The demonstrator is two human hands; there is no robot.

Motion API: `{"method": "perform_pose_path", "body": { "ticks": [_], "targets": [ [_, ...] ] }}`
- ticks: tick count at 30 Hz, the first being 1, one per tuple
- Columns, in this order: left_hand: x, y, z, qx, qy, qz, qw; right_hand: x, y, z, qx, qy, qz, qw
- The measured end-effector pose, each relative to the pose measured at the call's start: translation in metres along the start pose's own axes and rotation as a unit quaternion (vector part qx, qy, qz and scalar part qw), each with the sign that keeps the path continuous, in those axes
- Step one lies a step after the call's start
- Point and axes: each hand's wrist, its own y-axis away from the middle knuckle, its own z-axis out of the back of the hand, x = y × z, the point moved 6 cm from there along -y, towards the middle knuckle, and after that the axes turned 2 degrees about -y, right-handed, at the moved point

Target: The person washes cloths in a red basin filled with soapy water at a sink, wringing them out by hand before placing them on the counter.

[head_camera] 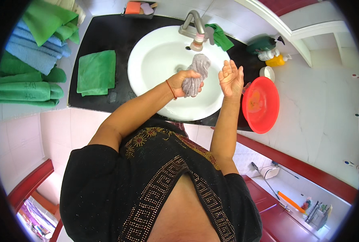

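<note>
Above the white washbasin, my left hand grips a bunched, twisted grey cloth. The cloth looks wet, with its upper end pointing towards the tap. My right hand is raised over the basin's right rim, palm showing and fingers spread a little, holding nothing. A metal tap with a pinkish filter nozzle stands at the back of the basin, just beyond the cloth. No stream of water can be made out.
A folded green cloth lies left on the black countertop. Another green cloth is beside the tap. Right of my arm stands a red plastic basin, near pump bottles. A soap tray sits behind; towels hang left.
</note>
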Motion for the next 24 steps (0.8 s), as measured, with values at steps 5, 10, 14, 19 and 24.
{"method": "perform_pose_path", "body": {
  "ticks": [5,10,14,19,24],
  "targets": [
    [0.004,-0.006,-0.071,0.142,0.232,0.053,0.961,-0.04,-0.014,-0.016,0.206,-0.262,-0.09,0.939],
    [0.015,-0.001,-0.107,0.236,0.346,0.066,0.906,-0.043,-0.002,-0.123,0.325,-0.216,0.062,0.919],
    [-0.001,0.009,-0.126,0.272,0.322,0.073,0.904,-0.024,0.009,-0.145,0.403,-0.338,0.045,0.849],
    [0.004,0.015,-0.111,0.201,0.224,0.079,0.95,-0.015,0.004,-0.118,0.286,-0.172,-0.016,0.943],
    [0.004,0.011,-0.067,0.002,-0.05,0.077,0.996,-0.014,-0.005,-0.102,0.13,0.115,-0.062,0.983]
  ]
}}
